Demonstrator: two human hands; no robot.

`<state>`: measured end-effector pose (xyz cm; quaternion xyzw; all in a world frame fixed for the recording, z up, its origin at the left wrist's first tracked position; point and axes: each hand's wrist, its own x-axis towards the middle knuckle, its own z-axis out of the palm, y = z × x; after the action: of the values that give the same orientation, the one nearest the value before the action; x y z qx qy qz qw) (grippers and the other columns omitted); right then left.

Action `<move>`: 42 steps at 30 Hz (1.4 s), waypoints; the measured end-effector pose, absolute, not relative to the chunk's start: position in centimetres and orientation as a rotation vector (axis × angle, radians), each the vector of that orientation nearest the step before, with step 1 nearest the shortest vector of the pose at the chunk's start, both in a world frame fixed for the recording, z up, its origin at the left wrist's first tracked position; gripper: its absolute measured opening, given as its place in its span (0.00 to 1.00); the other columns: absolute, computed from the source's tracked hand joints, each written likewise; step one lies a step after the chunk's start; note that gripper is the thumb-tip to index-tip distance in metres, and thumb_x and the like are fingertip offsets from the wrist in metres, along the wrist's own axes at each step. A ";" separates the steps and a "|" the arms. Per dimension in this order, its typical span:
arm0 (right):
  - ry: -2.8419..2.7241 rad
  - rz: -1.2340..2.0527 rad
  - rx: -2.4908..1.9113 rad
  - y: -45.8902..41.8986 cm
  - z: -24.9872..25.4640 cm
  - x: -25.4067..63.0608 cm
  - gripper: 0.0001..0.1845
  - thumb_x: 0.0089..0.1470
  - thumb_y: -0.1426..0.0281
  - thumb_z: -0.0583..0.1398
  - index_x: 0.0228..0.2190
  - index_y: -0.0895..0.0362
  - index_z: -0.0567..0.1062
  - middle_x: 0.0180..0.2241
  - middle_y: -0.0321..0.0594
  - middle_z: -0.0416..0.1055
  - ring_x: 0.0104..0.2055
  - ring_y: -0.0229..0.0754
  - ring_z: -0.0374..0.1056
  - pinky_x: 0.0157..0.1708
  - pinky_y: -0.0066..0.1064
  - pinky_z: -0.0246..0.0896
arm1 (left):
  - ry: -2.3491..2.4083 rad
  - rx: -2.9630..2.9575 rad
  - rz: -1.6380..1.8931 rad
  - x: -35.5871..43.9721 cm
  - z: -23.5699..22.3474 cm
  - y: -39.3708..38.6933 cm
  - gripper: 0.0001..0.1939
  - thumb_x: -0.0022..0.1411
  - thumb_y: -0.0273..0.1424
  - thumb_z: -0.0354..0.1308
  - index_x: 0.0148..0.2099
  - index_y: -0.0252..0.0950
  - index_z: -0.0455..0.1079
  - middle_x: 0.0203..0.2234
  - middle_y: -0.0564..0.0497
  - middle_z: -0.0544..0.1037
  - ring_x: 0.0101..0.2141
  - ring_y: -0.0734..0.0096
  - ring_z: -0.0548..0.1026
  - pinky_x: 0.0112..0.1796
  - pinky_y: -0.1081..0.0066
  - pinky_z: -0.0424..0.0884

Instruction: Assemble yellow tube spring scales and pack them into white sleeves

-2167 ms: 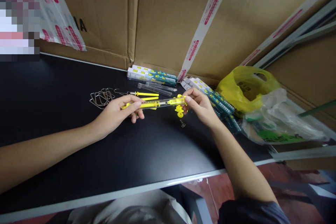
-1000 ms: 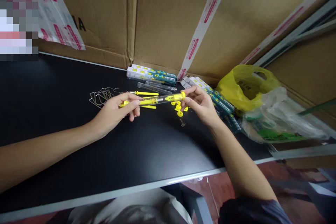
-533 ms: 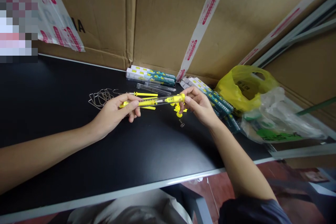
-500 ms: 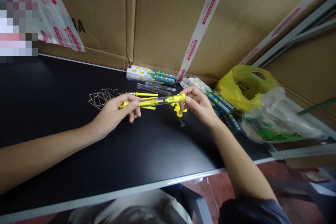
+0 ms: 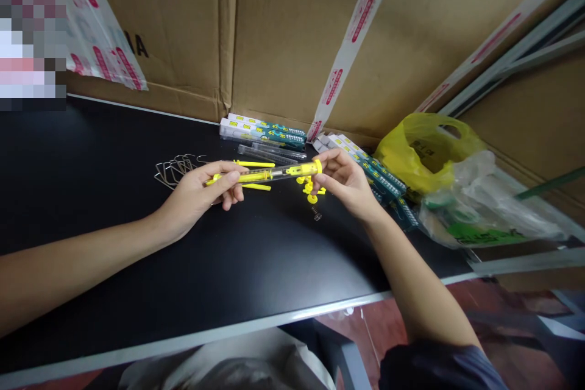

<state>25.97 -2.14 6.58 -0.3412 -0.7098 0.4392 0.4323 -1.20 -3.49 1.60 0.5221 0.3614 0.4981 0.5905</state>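
Note:
A clear-tubed spring scale (image 5: 278, 174) with a yellow inner rod and yellow end caps is held nearly level above the table. My left hand (image 5: 205, 186) pinches its left end between thumb and fingers. At the right end, the thumb and fingers of my right hand (image 5: 342, 181) close on the yellow cap. Behind the tube lie yellow rods (image 5: 256, 187), partly covered by my left hand. Small yellow plastic parts (image 5: 312, 198) and a coil spring (image 5: 316, 213) rest below the right end. Bent metal wire hooks (image 5: 173, 170) lie beyond my left hand.
Printed boxes (image 5: 262, 131) and clear tubes (image 5: 269, 153) lie at the back of the black table (image 5: 256, 268). More boxes (image 5: 381, 173) are stacked beyond my right hand. A yellow bag (image 5: 411, 158) and a clear plastic bag (image 5: 489, 213) stand at right. Cardboard (image 5: 283, 30) walls the back.
The spring scale has shifted slightly, its right end a little higher. My right fingers have changed their hold a little at the cap; both hands stay on the scale.

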 end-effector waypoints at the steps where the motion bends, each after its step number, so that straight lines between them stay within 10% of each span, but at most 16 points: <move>1: -1.768 1.098 -0.855 -2.1 6.5 25.9 0.16 0.52 0.65 0.66 0.39 0.56 0.68 0.32 0.33 0.70 0.26 0.32 0.70 0.29 0.27 0.71 | 0.856 1.192 1.165 -1.2 1.7 -3.5 0.17 0.57 0.41 0.65 0.43 0.34 0.73 0.21 0.54 0.76 0.20 0.80 0.68 0.22 0.79 0.64; 20: -1.888 0.998 -0.893 -2.3 6.1 26.2 0.16 0.51 0.65 0.67 0.40 0.55 0.69 0.37 0.37 0.71 0.33 0.36 0.70 0.32 0.28 0.71 | 0.856 1.306 1.196 -1.1 1.2 -3.6 0.13 0.64 0.41 0.58 0.36 0.37 0.64 0.17 0.62 0.56 0.19 0.80 0.56 0.28 0.75 0.69; 42: -1.954 1.056 -1.024 -2.7 6.1 25.8 0.19 0.60 0.52 0.56 0.29 0.55 0.65 0.24 0.33 0.68 0.21 0.32 0.63 0.21 0.25 0.61 | 0.928 1.223 1.216 -1.0 1.8 -3.7 0.13 0.54 0.38 0.66 0.32 0.35 0.67 0.21 0.55 0.74 0.21 0.80 0.66 0.26 0.76 0.64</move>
<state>25.80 -2.68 6.11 -0.3937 -0.7511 0.4060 0.3406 -1.01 -3.72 1.84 0.5183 0.3932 0.5156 0.5576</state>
